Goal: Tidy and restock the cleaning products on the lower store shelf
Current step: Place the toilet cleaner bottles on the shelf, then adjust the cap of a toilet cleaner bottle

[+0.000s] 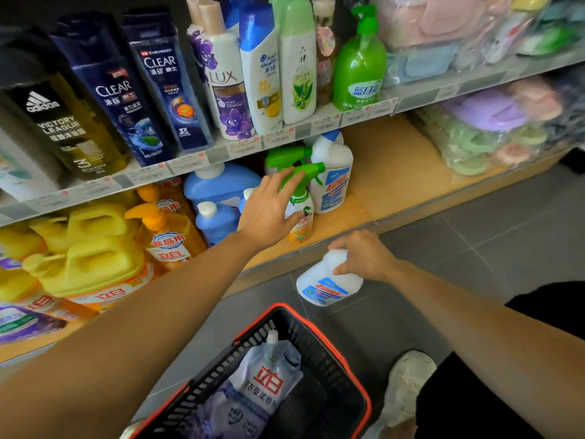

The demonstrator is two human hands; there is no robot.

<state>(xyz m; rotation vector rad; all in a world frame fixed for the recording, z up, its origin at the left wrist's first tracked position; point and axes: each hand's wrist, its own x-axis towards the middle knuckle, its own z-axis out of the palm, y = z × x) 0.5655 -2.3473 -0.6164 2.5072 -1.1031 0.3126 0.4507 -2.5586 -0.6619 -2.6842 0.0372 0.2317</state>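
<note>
My left hand [272,207] reaches onto the lower wooden shelf [389,172] with straight fingers that touch the green trigger of a spray bottle [300,213]. A second green-topped sprayer [285,156] and a white cleaner bottle with a blue label [332,179] stand just behind it. My right hand [361,255] grips the neck of a matching white cleaner bottle [326,283], held above the floor in front of the shelf edge. Blue jugs [218,201], orange pump bottles [167,232] and yellow jugs [95,258] fill the shelf's left part.
A black basket with a red rim [335,346] sits on the grey tiled floor below my arms and holds a white refill pouch [266,384]. The shelf above carries shampoo bottles [164,77]. Bagged plastic goods [493,128] lie at the right. My shoe [408,384] is beside the basket.
</note>
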